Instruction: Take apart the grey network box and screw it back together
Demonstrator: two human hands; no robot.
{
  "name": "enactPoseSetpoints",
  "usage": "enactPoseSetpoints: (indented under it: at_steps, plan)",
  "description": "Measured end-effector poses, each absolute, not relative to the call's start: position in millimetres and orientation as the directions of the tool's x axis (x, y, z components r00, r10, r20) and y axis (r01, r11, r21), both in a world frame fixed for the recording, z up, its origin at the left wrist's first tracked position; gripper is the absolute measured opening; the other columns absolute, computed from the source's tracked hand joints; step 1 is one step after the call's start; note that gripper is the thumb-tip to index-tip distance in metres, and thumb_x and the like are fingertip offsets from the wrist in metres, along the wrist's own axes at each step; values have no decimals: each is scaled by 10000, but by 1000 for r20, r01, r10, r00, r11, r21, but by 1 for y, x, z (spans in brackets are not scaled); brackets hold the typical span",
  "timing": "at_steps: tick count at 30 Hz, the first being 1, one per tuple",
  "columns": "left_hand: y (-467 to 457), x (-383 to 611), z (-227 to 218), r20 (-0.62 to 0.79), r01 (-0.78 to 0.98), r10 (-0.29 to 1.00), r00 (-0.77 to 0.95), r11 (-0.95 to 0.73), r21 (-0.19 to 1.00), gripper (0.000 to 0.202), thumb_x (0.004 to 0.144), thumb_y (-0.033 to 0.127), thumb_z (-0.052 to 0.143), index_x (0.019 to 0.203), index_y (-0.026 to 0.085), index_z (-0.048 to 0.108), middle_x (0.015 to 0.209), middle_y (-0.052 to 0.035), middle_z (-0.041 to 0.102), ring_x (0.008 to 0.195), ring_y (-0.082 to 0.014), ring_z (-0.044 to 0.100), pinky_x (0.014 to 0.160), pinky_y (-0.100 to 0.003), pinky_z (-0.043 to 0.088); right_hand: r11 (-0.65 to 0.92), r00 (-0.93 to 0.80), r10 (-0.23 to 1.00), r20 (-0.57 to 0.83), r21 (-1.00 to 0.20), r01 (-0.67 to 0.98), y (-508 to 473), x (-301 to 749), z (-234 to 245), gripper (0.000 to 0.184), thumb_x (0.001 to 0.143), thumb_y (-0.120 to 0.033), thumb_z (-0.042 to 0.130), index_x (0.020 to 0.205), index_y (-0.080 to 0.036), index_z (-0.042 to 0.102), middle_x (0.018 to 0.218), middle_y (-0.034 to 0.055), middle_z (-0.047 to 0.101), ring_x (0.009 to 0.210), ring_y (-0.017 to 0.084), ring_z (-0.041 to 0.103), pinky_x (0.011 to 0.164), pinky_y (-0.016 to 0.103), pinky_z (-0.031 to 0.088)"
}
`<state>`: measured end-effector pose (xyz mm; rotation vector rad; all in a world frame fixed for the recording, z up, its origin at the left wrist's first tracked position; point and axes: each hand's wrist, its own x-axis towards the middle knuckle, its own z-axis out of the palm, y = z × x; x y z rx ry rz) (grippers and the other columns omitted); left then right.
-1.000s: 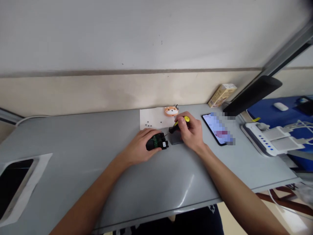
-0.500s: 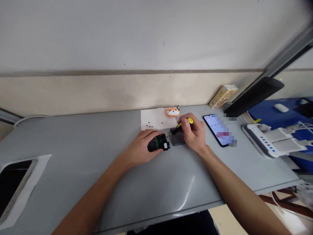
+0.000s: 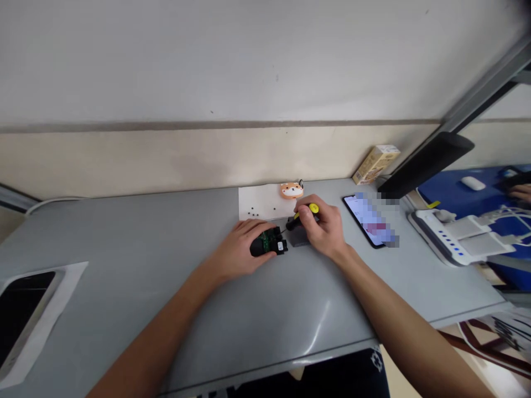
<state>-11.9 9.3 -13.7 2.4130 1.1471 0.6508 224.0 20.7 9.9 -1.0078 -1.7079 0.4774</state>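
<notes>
My left hand (image 3: 240, 244) is closed round a small black device (image 3: 269, 243) with a green circuit board showing, holding it on the grey table (image 3: 166, 265). My right hand (image 3: 326, 226) grips a screwdriver with a yellow and black handle (image 3: 302, 215); its thin tip points left toward the device. A dark grey block (image 3: 299, 238) lies under the right hand's fingers. Behind them lies a white sheet of paper (image 3: 259, 200) with several tiny black screws (image 3: 252, 212) on it.
An orange animal figure (image 3: 291, 190) stands at the paper's far corner. A phone (image 3: 370, 220) with a lit screen lies right of my hand, a small carton (image 3: 376, 162) behind it. A white device (image 3: 452, 237) sits far right; a dark screen (image 3: 20, 309) on paper lies far left. Another person's hand (image 3: 520, 192) shows at the right edge.
The right hand with the screwdriver shifted slightly left and turned, the yellow cap now sitting lower and nearer the device. The left hand has stayed on the device.
</notes>
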Motion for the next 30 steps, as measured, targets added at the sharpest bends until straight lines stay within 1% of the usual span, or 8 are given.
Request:
enactPoseSetpoints:
  at_steps: [9,14,19,23,25,28,29,30]
  plan:
    - [10,-12,-14,247,604,791,559,-593,532,394,871,311,751,1234,260,604,1300,-37,679,1246,-262,600,1108,-460,455,588,-183,802,569,-695,413,16,220,16,217,1011,-410,577,919,-219,628,682,-28,559,572,99,443,570,248,376]
    - [12,-12,-19,280,592,778,563,-616,520,340,856,314,760,1158,247,618,1269,-38,697,1242,-268,612,1115,-473,442,594,-279,805,524,-714,371,15,210,27,228,1017,-421,567,916,-220,604,742,-22,580,625,101,477,609,250,389]
    - [14,-13,-23,302,594,762,573,-640,487,281,853,346,771,1077,241,638,1287,-47,693,1235,-274,618,1097,-469,452,590,-370,799,474,-735,333,23,201,37,300,1003,-465,576,835,-217,559,728,-18,563,626,109,461,593,265,371]
    - [14,-14,-23,323,588,744,585,-663,463,253,870,348,760,1077,241,661,1276,-46,697,1224,-266,623,1105,-471,452,573,-312,818,484,-736,361,35,192,41,341,977,-406,619,736,-219,466,670,-37,462,625,112,404,614,282,359]
    - [14,-14,-23,337,581,734,590,-676,454,254,880,351,756,1097,244,678,1269,-44,700,1208,-256,632,1110,-468,454,552,-228,832,506,-793,257,37,187,38,273,997,-342,580,774,-221,479,751,-22,523,687,117,471,681,293,411]
    - [14,-15,-23,363,568,711,602,-701,431,234,899,361,748,1097,245,701,1282,-46,703,1226,-253,628,1113,-463,457,466,-142,872,469,-883,-55,37,181,30,116,1017,-352,561,984,-240,554,1006,20,639,801,124,600,758,313,491]
    - [14,-16,-23,369,566,706,605,-707,424,231,902,361,748,1099,247,706,1284,-45,704,1229,-251,627,1109,-460,462,427,-146,883,446,-893,-142,36,180,27,136,1012,-380,578,1056,-253,564,1014,21,650,774,122,613,736,314,503]
    - [14,-16,-23,371,566,702,608,-711,417,233,905,360,749,1106,249,709,1288,-43,704,1228,-249,628,1105,-457,467,390,-157,893,423,-899,-201,36,179,24,180,1002,-411,602,1098,-263,571,950,8,652,709,117,601,687,307,499]
